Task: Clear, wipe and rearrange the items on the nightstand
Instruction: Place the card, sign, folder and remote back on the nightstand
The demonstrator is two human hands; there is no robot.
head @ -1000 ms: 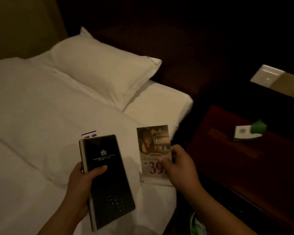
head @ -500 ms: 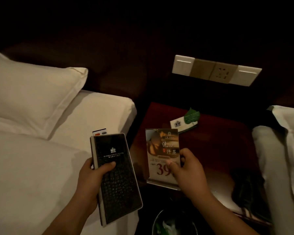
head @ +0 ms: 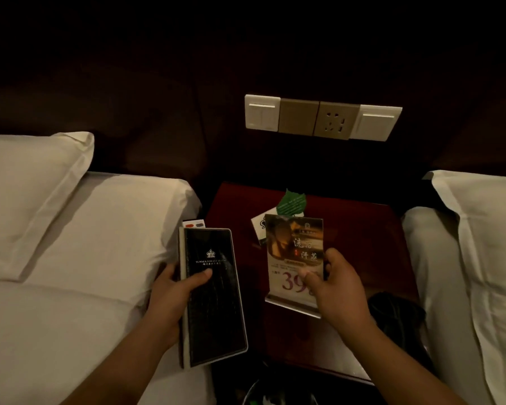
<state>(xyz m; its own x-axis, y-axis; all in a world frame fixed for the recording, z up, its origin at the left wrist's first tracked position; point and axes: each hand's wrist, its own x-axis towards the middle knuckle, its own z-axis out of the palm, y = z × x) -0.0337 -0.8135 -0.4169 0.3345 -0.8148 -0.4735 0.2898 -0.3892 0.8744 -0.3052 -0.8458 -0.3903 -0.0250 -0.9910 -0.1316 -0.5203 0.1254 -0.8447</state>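
Gripping black folder (head: 214,296) in left hand (head: 173,299), thumb across cover, long axis running away from wrist, top end pointing toward headboard, over bed edge. Pinching acrylic sign stand (head: 294,258) in right hand (head: 338,290), upright, printed face toward camera, base low over worktop (head: 362,229). Beyond right hand: white card with green leaf tag (head: 291,203) lying on worktop.

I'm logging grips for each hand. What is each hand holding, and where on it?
Left hand grips the black folder across its middle, thumb on the cover. Right hand pinches the acrylic sign at its lower right edge.
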